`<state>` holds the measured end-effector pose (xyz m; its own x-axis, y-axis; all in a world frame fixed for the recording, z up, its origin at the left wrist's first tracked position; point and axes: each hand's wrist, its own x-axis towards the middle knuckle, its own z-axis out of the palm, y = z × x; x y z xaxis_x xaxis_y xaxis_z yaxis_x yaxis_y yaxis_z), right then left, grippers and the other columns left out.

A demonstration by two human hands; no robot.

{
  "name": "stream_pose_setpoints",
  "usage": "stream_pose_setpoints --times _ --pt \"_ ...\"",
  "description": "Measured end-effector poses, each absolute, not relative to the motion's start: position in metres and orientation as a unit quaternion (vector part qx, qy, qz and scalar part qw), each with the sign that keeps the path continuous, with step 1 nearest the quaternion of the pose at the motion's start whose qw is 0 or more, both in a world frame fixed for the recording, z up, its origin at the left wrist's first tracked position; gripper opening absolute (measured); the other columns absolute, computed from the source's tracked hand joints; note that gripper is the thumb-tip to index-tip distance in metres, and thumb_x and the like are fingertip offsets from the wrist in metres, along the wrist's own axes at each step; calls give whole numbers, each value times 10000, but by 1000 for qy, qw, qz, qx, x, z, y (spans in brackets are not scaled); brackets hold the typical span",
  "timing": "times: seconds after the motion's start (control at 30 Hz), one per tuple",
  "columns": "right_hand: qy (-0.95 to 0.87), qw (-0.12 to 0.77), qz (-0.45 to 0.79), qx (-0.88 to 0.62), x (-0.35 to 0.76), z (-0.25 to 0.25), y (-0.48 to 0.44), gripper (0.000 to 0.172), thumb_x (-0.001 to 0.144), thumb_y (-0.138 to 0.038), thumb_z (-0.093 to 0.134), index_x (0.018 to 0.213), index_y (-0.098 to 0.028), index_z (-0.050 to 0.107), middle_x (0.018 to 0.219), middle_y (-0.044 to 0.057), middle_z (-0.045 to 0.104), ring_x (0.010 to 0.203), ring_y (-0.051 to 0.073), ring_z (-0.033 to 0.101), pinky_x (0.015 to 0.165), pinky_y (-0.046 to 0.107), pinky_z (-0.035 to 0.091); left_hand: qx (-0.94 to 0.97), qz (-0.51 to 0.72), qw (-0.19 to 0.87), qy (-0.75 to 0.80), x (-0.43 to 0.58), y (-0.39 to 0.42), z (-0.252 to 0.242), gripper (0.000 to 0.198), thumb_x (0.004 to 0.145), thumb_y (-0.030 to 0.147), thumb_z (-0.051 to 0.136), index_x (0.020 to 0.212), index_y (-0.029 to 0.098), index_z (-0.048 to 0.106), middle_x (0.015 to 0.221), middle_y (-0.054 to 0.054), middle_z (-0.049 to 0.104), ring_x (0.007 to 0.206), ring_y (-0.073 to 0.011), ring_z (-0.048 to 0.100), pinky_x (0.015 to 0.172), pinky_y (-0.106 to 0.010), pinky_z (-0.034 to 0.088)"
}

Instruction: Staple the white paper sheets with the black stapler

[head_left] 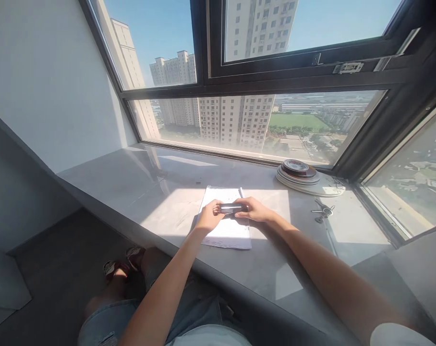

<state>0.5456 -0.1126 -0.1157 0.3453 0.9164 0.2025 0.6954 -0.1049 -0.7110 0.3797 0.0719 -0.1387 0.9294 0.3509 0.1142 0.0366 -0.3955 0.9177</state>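
Note:
My left hand (210, 216) and my right hand (254, 210) meet over a white sheet of paper (228, 230) on a grey stone window sill (139, 187). Both hands are closed on the ends of a small dark oblong object (231, 208), held level just above the paper. What the object is I cannot make out. A pen (241, 192) lies on the paper's far edge, just beyond my right fingers.
A stack of round plates (300, 175) stands at the back right by the window frame. A small metal tool (322, 211) lies to its front right. My knees and sandalled feet (122, 264) are below the sill's front edge.

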Motion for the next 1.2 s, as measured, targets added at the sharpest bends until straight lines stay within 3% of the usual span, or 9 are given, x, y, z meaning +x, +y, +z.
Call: stream_pose_setpoints --times 0.17,0.43,0.53,0.67,0.77,0.93,1.03,1.13,1.2 --pt "-501 501 126 -694 553 -146 -92 358 816 -403 841 1099 -193 775 1034 115 795 928 302 707 880 468 549 764 198 585 188 383 79 -148 499 861 125 607 1336 265 673 1360 -79 736 1256 -246 689 1079 -371 543" --pt "-504 509 105 -690 561 -156 -83 345 831 -408 852 1092 -202 760 960 84 779 879 285 693 842 444 541 778 217 540 237 390 66 -156 562 860 101 597 1398 261 598 1484 -108 653 1292 -252 653 1122 -380 477" --pt "-511 522 128 -671 563 -155 -84 373 900 -491 787 1133 -202 763 1022 98 779 917 283 696 863 438 545 775 219 533 258 393 66 -156 485 920 155 580 1396 250 597 1510 -126 633 1316 -263 641 1142 -405 469" --pt "-462 574 154 -658 566 -155 -84 459 1040 -612 532 1056 -224 776 1051 110 780 949 284 701 910 457 569 803 231 469 287 404 79 -145 210 964 192 544 1093 224 706 1337 -145 723 1302 -314 652 1130 -439 478" --pt "-451 569 139 -674 569 -155 -82 369 1006 -549 568 1026 -244 775 1102 102 785 1023 299 706 986 483 564 813 269 449 255 411 90 -139 234 986 198 489 981 232 721 1259 -134 757 1287 -316 668 1148 -446 471" --pt "-473 549 143 -674 572 -153 -77 238 936 -377 597 1007 -253 788 1108 87 792 1074 307 710 1028 506 559 698 311 585 271 410 104 -145 446 1100 447 329 1093 275 741 1371 -97 750 1348 -266 677 1152 -421 499" --pt "-458 554 129 -683 571 -154 -76 248 968 -381 593 1007 -252 801 1116 88 796 1073 301 724 1023 507 569 664 315 615 286 405 109 -149 576 1116 575 229 1131 285 727 1395 -100 744 1362 -250 682 1152 -406 500" --pt "-469 534 116 -694 565 -155 -78 303 1018 -462 614 1154 -259 793 1137 88 797 1026 288 737 959 483 595 674 313 609 276 404 109 -149 509 1112 581 312 1098 282 723 1362 -108 756 1351 -259 685 1148 -407 490" --pt "-510 490 77 -703 558 -156 -80 358 976 -479 713 1239 -243 773 1087 89 800 947 279 732 890 459 603 685 319 607 248 404 107 -148 393 1098 531 427 1075 282 729 1346 -101 755 1345 -262 683 1145 -400 482"
